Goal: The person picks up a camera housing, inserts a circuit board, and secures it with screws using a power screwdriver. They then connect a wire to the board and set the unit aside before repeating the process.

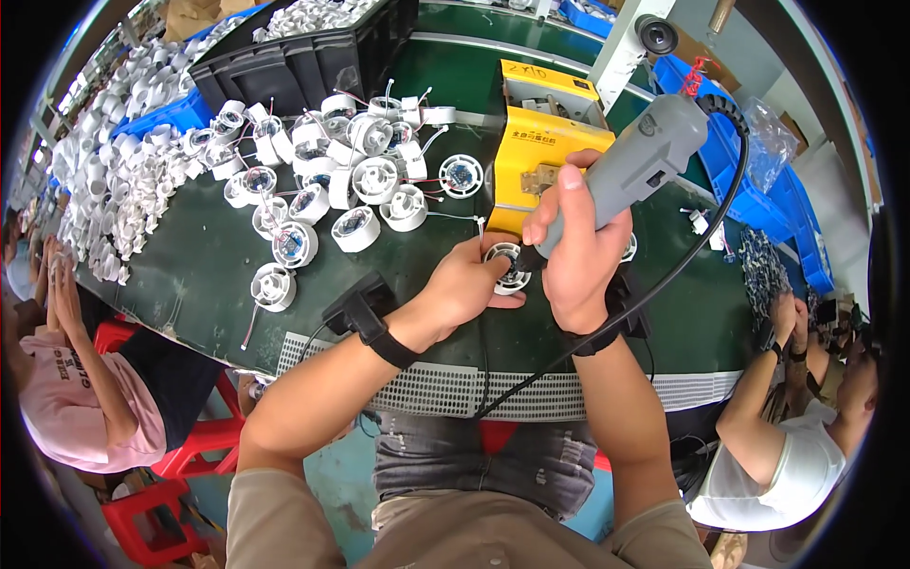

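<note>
My left hand (464, 286) is closed round a small round white housing (513, 277) with a dark part inside, near the middle of the bench. In my right hand (585, 248) is a grey electric screwdriver (637, 156), tilted, its dark nose pointing down at the housing. Whether the bit touches a screw is hidden. Just beyond both hands stands a yellow screw feeder (536, 142). Another white round part (629, 247) shows partly behind my right hand.
Several white round units with circuit boards (374, 180) lie piled on the green bench (398, 251). A black crate (308, 64) stands behind them, with a heap of white parts (123, 171) at left. Blue bins (758, 190) line the right. The screwdriver's cable (654, 284) crosses my right forearm. People sit at both sides.
</note>
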`<action>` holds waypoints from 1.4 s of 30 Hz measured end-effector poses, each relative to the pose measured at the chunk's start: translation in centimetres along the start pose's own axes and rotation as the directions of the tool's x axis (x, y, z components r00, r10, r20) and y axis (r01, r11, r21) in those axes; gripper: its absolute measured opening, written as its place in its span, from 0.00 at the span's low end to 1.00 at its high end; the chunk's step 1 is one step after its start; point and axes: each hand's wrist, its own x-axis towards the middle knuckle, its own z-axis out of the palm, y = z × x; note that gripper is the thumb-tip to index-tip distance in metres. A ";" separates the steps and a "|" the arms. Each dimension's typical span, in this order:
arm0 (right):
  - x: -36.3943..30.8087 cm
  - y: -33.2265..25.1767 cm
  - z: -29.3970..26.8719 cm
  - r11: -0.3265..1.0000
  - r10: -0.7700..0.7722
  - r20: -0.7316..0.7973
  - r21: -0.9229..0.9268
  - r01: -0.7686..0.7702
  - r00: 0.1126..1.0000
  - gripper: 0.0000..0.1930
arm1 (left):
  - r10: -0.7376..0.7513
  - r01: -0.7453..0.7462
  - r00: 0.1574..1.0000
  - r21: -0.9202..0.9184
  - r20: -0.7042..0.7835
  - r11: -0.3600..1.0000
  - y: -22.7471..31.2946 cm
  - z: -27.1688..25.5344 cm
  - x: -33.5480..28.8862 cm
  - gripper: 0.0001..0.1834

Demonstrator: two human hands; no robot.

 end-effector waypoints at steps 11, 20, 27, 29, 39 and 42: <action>-0.4 1.4 0.6 0.994 -0.057 0.084 -0.089 0.065 0.995 0.10 | 0.054 -0.056 0.998 0.045 0.040 0.997 -0.3 -0.9 0.4 0.18; -0.1 1.6 -6.3 0.933 -0.132 0.237 -0.300 0.201 0.963 0.29 | 0.625 -0.284 0.778 0.924 0.068 0.254 3.2 -5.9 -1.4 0.19; 0.1 0.4 -15.1 0.464 -0.075 0.146 -0.871 0.164 0.986 0.29 | 0.774 0.125 0.525 0.932 -0.353 0.340 6.9 -6.4 -3.6 0.43; -0.5 0.8 -15.8 0.406 0.054 0.157 -0.906 0.121 0.986 0.32 | 0.837 0.102 0.429 0.939 -0.340 0.329 6.5 -5.9 -3.1 0.34; -2.5 -2.3 -10.9 0.793 0.096 0.361 -0.591 0.148 0.928 0.29 | -0.111 -0.323 0.861 0.704 0.496 0.632 5.4 -3.9 -3.2 0.17; -3.3 -4.4 -8.0 0.802 0.084 0.618 -0.507 0.315 0.782 0.28 | 0.116 -0.349 0.851 0.386 0.512 0.854 2.0 -1.4 -2.0 0.25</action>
